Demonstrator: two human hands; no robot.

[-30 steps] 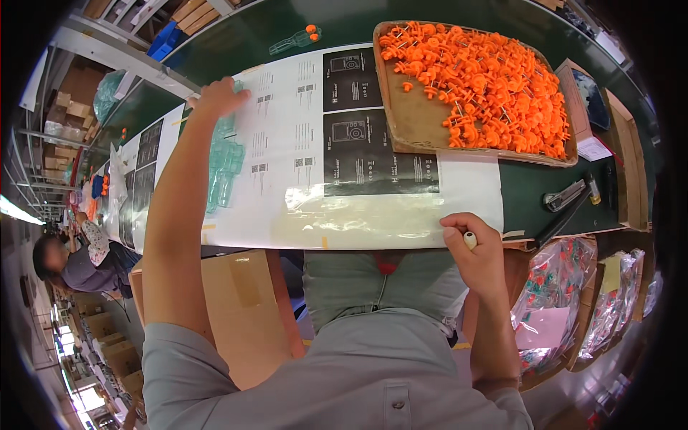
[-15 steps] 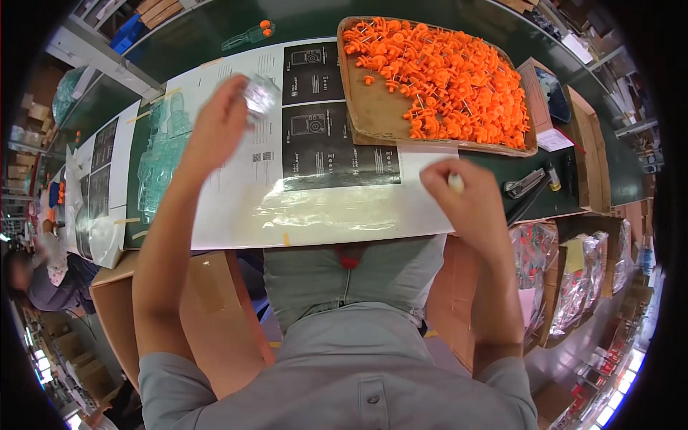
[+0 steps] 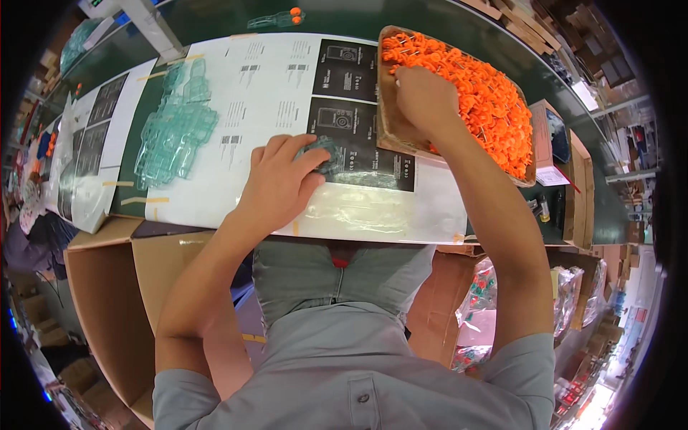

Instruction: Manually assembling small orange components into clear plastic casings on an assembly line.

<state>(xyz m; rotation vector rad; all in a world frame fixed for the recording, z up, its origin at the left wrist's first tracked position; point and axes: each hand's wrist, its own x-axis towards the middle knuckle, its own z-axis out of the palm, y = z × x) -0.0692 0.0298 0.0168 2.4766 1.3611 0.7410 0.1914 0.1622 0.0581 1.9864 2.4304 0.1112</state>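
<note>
White printed sheet (image 3: 265,154) on desk (image 3: 215,32), left of & partly under tray (image 3: 390,129): black panels (image 3: 345,86), QR codes (image 3: 230,140), small print illegible. L hand (image 3: 276,183), left of tray, fingers half-curled, gripping partly hidden teal plastic pc (image 3: 335,150). R hand (image 3: 428,100) reaches into tray, fingers bunched at orange pcs (image 3: 494,107); can't tell what's gripped.
</note>
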